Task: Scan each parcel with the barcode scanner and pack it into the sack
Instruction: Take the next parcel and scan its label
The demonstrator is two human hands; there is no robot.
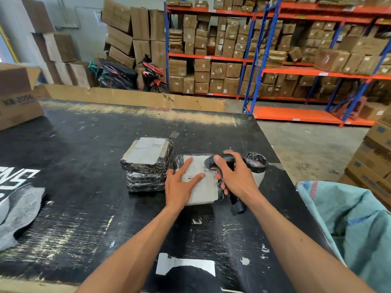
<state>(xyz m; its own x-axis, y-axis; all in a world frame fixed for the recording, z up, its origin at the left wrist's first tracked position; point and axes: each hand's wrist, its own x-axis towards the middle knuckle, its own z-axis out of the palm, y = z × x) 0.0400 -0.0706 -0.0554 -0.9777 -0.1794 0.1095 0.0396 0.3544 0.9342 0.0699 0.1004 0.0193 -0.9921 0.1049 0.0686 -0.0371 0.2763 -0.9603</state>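
A flat parcel (206, 187) in black wrap with a white label lies on the black table (84, 187). My left hand (182, 185) rests on its label with straight fingers. My right hand (234, 176) grips a black barcode scanner (222, 160), whose head hovers over the label's barcode. Its handle (238, 205) sticks out below my palm. Left of this parcel stands a stack of similar wrapped parcels (148, 163). A light blue woven sack (349, 220) hangs open at the table's right edge.
A black tape roll (255, 162) sits just right of the scanner. Grey cloth (19, 212) lies at the table's left. A cardboard box (19, 96) stands at the far left corner. Shelving with cartons (275, 53) and a motorbike (152, 75) fill the background.
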